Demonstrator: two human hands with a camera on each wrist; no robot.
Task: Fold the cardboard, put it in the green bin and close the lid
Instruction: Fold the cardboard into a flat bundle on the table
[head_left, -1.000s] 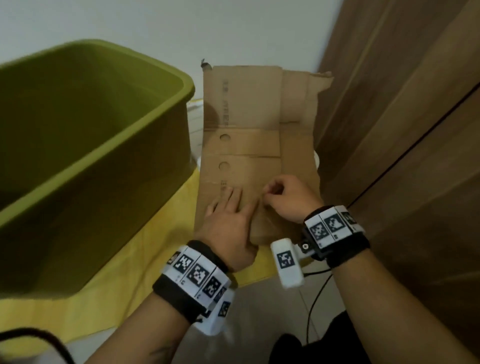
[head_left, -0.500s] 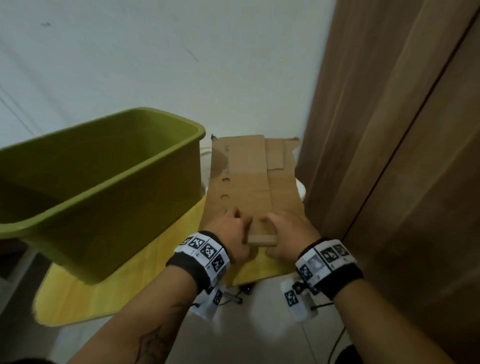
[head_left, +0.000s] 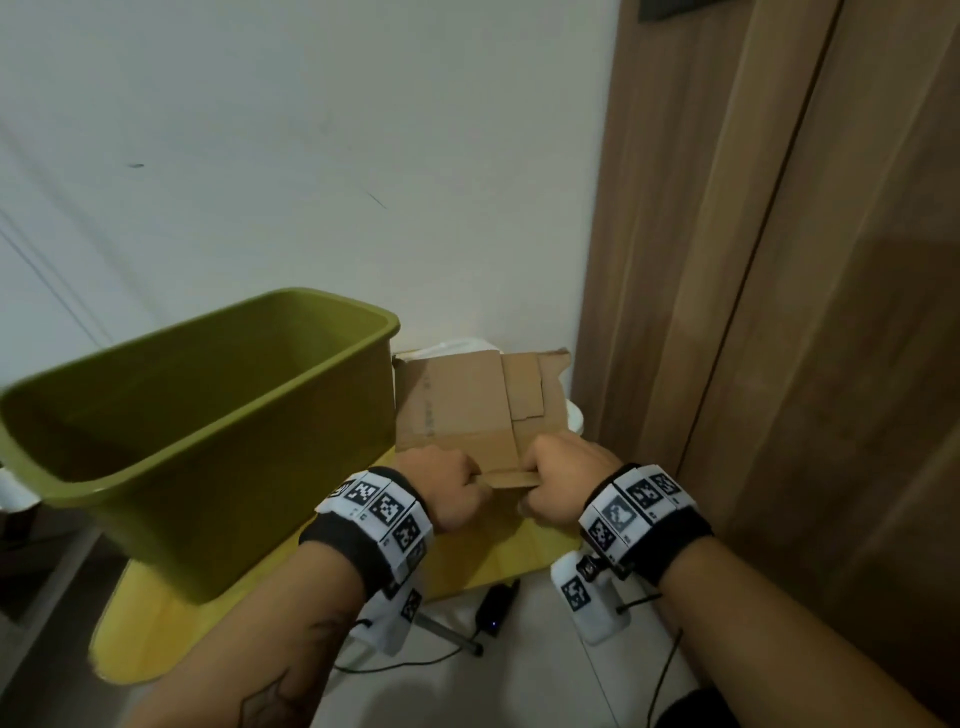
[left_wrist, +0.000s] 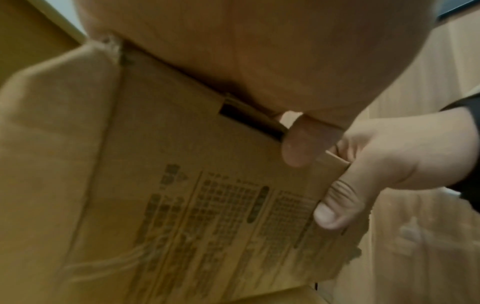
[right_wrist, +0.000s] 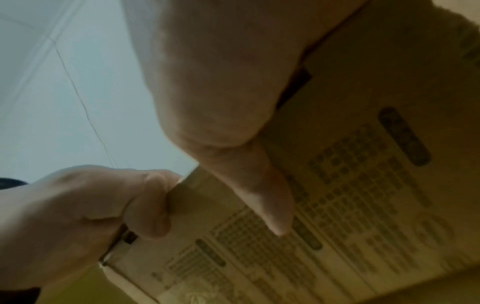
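Observation:
A flattened brown cardboard lies on the yellow table, right of the open green bin. Both hands grip its near edge, which is lifted off the table. My left hand holds the edge on the left and my right hand on the right, both with fingers curled over the top and thumbs under. The left wrist view shows the printed underside of the cardboard with the right thumb pressed on it. In the right wrist view the left hand clamps the same edge.
A wooden door stands close on the right and a white wall behind. Something white peeks out from under the far end of the cardboard. A black device and cables lie on the floor below the table edge.
Both hands went from pressing flat on the cardboard to gripping its near edge and raising it. The head view has pulled up and back.

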